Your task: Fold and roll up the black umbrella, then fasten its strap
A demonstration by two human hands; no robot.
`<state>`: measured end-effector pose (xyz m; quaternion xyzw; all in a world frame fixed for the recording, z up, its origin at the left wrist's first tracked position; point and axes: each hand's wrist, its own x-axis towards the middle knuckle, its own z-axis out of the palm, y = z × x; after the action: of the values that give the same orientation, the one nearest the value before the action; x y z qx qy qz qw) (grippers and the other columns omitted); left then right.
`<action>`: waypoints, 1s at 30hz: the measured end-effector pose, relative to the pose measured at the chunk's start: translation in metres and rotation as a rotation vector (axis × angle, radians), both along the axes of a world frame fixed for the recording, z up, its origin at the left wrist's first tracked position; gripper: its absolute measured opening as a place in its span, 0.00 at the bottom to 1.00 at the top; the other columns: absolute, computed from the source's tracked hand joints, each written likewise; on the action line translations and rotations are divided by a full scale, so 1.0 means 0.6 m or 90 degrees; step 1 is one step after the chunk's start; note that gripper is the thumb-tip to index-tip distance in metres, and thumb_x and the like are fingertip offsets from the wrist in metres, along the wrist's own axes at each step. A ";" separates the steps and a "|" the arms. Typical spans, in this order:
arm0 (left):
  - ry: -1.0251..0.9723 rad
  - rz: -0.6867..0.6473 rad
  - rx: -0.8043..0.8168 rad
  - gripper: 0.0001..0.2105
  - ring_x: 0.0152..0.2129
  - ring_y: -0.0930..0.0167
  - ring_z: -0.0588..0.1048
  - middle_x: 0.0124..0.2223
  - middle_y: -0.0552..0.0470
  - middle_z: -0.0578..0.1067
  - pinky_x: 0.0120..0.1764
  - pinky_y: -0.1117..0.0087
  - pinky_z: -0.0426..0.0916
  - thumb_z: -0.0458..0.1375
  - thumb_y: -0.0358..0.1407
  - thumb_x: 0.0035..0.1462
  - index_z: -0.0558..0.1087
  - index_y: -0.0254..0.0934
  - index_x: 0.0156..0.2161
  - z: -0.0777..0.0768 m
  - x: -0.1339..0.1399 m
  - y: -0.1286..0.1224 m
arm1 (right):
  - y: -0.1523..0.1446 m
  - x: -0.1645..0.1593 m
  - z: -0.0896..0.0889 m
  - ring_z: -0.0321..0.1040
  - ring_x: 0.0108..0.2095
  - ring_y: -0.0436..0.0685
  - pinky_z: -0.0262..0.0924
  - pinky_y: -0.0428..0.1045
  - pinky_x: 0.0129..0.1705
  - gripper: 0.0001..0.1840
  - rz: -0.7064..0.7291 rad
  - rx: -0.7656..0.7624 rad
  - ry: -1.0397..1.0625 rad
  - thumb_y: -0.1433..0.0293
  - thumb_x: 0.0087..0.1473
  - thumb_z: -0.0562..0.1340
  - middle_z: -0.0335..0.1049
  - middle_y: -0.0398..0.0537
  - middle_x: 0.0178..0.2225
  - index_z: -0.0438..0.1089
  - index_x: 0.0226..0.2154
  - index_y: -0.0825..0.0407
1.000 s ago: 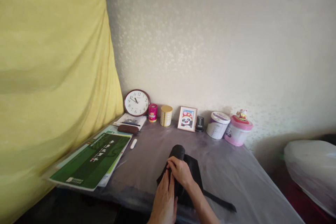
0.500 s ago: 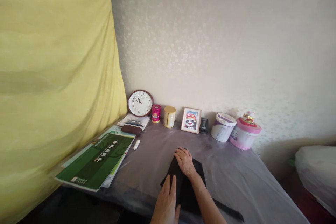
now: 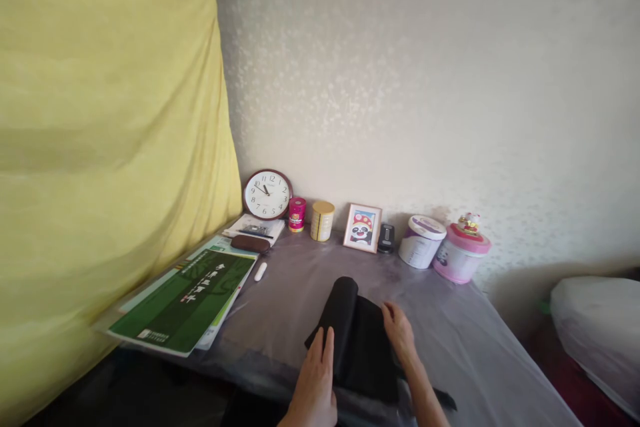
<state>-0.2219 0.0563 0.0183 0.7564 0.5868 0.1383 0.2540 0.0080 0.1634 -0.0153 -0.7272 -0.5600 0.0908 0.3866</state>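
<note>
A folded black cloth lies near the table's front edge, with a rounded, rolled-looking fold along its left part. A thin black strip sticks out from under my right forearm at the lower right. My left hand rests against the left side of the cloth, fingers stretched out. At the cloth's far right corner is my right hand, its fingers bent over the edge and gripping it. The fingertips on that edge are partly hidden.
Along the wall stand a clock, a pink tin, a yellow-lidded can, a picture frame, a black object and two tubs. Green books, a brown case and a white object lie left.
My right hand has moved right, from on top of the cloth to its right edge. The cloth's left part now shows a raised, rounded fold. My left hand has barely moved.
</note>
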 end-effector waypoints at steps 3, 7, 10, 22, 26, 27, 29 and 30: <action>-0.009 0.003 0.019 0.44 0.62 0.67 0.46 0.66 0.44 0.42 0.60 0.67 0.47 0.48 0.18 0.38 0.36 0.33 0.63 -0.004 0.001 -0.002 | -0.030 0.017 0.001 0.71 0.39 0.60 0.62 0.51 0.42 0.19 -0.005 -0.077 0.044 0.59 0.49 0.52 0.75 0.53 0.36 0.71 0.34 0.52; -0.026 0.009 0.031 0.44 0.62 0.66 0.46 0.66 0.45 0.42 0.60 0.65 0.48 0.47 0.18 0.39 0.36 0.34 0.63 -0.010 0.001 -0.002 | -0.049 0.007 0.012 0.71 0.36 0.59 0.62 0.50 0.39 0.21 0.073 -0.093 0.104 0.56 0.48 0.51 0.75 0.50 0.32 0.72 0.30 0.52; -0.032 0.005 0.042 0.44 0.62 0.66 0.45 0.66 0.44 0.42 0.60 0.66 0.48 0.47 0.18 0.39 0.37 0.33 0.63 -0.011 0.001 -0.002 | -0.055 -0.009 0.024 0.71 0.34 0.60 0.61 0.50 0.37 0.20 0.068 -0.074 0.084 0.56 0.48 0.51 0.75 0.50 0.30 0.72 0.29 0.51; -0.031 0.003 0.044 0.44 0.62 0.66 0.46 0.65 0.42 0.44 0.60 0.67 0.48 0.47 0.18 0.38 0.37 0.32 0.63 -0.008 0.001 -0.004 | -0.067 -0.033 0.043 0.72 0.34 0.58 0.60 0.48 0.36 0.19 0.063 -0.118 -0.051 0.60 0.54 0.50 0.75 0.50 0.30 0.68 0.39 0.54; -0.041 0.004 0.046 0.44 0.62 0.66 0.46 0.65 0.43 0.44 0.60 0.67 0.47 0.48 0.18 0.38 0.37 0.32 0.63 -0.007 0.000 -0.004 | -0.067 -0.033 0.034 0.73 0.33 0.58 0.61 0.47 0.34 0.19 0.060 -0.145 -0.069 0.62 0.54 0.51 0.75 0.52 0.31 0.67 0.41 0.56; -0.044 0.002 0.044 0.44 0.62 0.66 0.45 0.65 0.43 0.44 0.60 0.66 0.47 0.47 0.18 0.38 0.37 0.32 0.63 -0.006 0.000 -0.004 | -0.066 -0.031 0.032 0.73 0.34 0.58 0.61 0.47 0.34 0.18 0.055 -0.147 -0.065 0.63 0.54 0.51 0.75 0.52 0.32 0.67 0.41 0.56; -0.050 0.001 0.037 0.43 0.62 0.66 0.45 0.66 0.43 0.44 0.60 0.66 0.47 0.47 0.19 0.39 0.37 0.33 0.63 -0.006 -0.001 -0.005 | -0.064 -0.028 0.028 0.72 0.35 0.57 0.61 0.47 0.35 0.16 0.042 -0.140 -0.051 0.65 0.53 0.52 0.75 0.52 0.33 0.69 0.39 0.55; -0.052 0.001 0.036 0.43 0.62 0.66 0.46 0.66 0.42 0.43 0.60 0.66 0.47 0.47 0.19 0.39 0.37 0.33 0.63 -0.006 -0.002 -0.005 | -0.063 -0.026 0.027 0.72 0.35 0.57 0.61 0.47 0.36 0.15 0.036 -0.136 -0.041 0.66 0.52 0.53 0.75 0.52 0.33 0.69 0.38 0.55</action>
<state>-0.2232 0.0534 0.0150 0.7564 0.5726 0.1855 0.2560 -0.0078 0.1258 0.0011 -0.7507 -0.5792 0.1374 0.2865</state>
